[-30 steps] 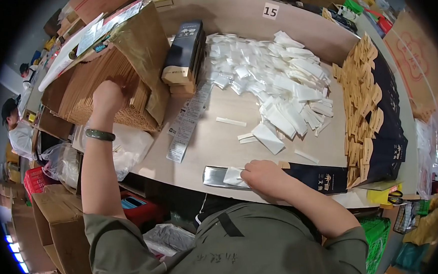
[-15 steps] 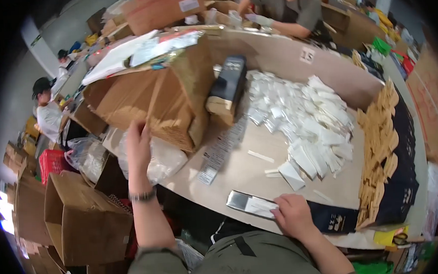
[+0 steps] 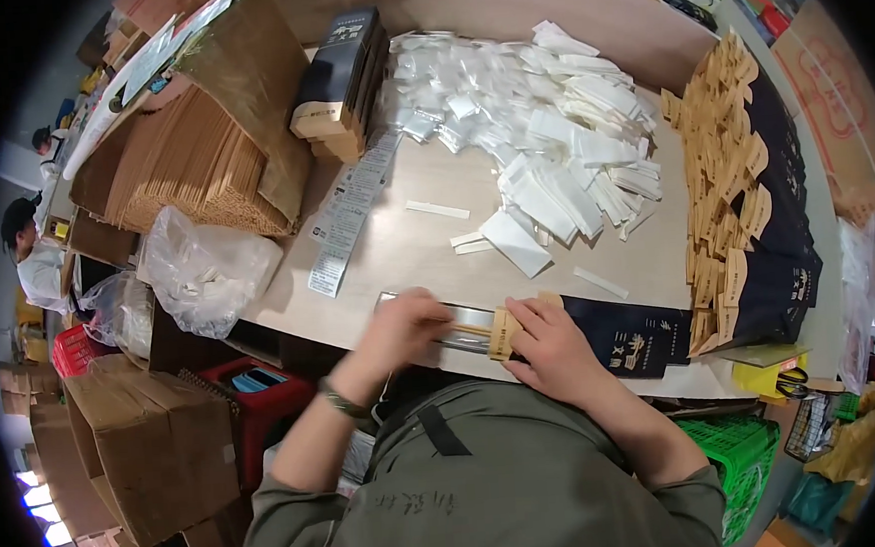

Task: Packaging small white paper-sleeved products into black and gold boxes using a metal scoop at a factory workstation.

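Gripping slender wooden sticks [image 3: 473, 328] at lower centre of the frame, a worker's left hand [image 3: 404, 331] has its fingers closed around their near ends, while the right hand [image 3: 554, 342] clasps a dark sleeve [image 3: 634, 338] by its tan mouth. The sticks reach that mouth over a silvery strip [image 3: 467, 314] at the table's front edge; how deep they sit is hidden.

This one piece looks partly assembled, its sticks not yet fully covered. Plenty appears left: a carton [image 3: 264, 89] at upper left holds a thick mass of sticks [image 3: 191, 168], and white folded papers [image 3: 550, 198] and clear packets [image 3: 446, 82] heap across upper centre. Beside the carton stand stacked dark packages [image 3: 345, 64]. Down the right side runs a long overlapping row of tan-topped sleeves [image 3: 729, 210]; whether those are filled or waiting cannot be told.
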{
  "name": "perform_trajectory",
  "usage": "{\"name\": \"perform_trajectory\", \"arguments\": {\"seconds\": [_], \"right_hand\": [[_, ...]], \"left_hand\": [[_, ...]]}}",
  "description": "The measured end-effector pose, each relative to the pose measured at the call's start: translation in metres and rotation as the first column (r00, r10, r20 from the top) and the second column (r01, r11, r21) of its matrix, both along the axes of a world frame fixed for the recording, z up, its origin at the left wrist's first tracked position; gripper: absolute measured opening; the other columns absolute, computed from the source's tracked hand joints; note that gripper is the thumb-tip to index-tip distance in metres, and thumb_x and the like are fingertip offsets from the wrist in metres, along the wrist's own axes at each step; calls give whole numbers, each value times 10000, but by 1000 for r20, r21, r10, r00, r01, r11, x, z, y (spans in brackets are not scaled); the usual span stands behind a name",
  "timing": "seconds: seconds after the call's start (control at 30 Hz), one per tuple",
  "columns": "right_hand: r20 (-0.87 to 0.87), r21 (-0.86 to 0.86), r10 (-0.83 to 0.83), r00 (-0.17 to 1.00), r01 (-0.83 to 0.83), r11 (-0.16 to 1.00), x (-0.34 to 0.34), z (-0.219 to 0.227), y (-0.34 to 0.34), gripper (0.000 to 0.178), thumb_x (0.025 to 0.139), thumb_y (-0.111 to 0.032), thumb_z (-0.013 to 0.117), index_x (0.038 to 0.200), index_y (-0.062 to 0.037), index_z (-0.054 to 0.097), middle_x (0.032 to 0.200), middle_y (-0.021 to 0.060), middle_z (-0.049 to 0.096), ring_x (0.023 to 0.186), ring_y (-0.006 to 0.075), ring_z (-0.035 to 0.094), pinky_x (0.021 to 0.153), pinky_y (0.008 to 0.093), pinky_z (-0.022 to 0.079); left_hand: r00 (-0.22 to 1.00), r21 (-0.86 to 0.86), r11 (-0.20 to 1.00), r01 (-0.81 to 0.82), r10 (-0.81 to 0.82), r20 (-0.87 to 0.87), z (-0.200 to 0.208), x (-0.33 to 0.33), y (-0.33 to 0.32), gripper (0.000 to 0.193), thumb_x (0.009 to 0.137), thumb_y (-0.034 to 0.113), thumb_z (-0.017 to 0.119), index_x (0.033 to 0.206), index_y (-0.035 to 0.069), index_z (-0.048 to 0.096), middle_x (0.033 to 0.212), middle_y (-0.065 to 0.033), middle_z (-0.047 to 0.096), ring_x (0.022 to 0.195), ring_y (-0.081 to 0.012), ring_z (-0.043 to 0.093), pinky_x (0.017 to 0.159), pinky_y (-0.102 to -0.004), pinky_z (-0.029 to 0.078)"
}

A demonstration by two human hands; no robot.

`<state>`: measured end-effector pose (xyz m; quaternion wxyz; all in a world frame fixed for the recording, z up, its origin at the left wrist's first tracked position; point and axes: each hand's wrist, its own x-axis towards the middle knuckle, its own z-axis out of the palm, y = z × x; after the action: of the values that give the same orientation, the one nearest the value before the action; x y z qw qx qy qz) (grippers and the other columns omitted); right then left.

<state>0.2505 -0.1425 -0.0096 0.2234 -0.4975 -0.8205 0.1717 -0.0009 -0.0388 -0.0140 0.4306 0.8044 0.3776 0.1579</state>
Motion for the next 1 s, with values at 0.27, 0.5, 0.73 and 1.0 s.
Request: {"name": "perform_trajectory", "arguments": {"seconds": [0.27,0.5,0.73,1.0], "right_hand": [[25,8,-152,988,151,988,-16,2,-2,428,686,-184,805,1006,15,604,1337,248,513,1212,412,503,1012,489,440],[-1,92,-152,988,151,984,-15,18,-4,421,669,-109,723,1080,-88,632,1166,196,543,1042,366,569,869,421,498],[80,153,-376,923,362,920,105,126,38,233,757,-143,742,614,-79,571,762,74,580,649,257,571,523,349,454],[147,-139,57,987,-37,990,79,49,-6,439,661,-306,851,943,-39,645,1169,201,574,1092,401,562,987,480,448]], "left_hand": [[957,150,947,-285,290,-9,-4,29,-29,232,782,38,734,1013,44,705,1066,-129,655,962,-286,668,785,-351,552],[995,648,762,-10,71,-68,42,27,-22,590,660,187,840,1176,66,581,1137,-168,600,1014,-327,618,830,-389,512],[982,314,934,-173,190,-24,38,9,-2,372,651,187,812,901,59,568,751,-108,595,694,-319,613,622,-375,488],[928,-531,811,245,-38,370,5,57,-43,426,796,236,791,1114,14,613,979,-83,644,845,-156,600,798,-310,499]]}}
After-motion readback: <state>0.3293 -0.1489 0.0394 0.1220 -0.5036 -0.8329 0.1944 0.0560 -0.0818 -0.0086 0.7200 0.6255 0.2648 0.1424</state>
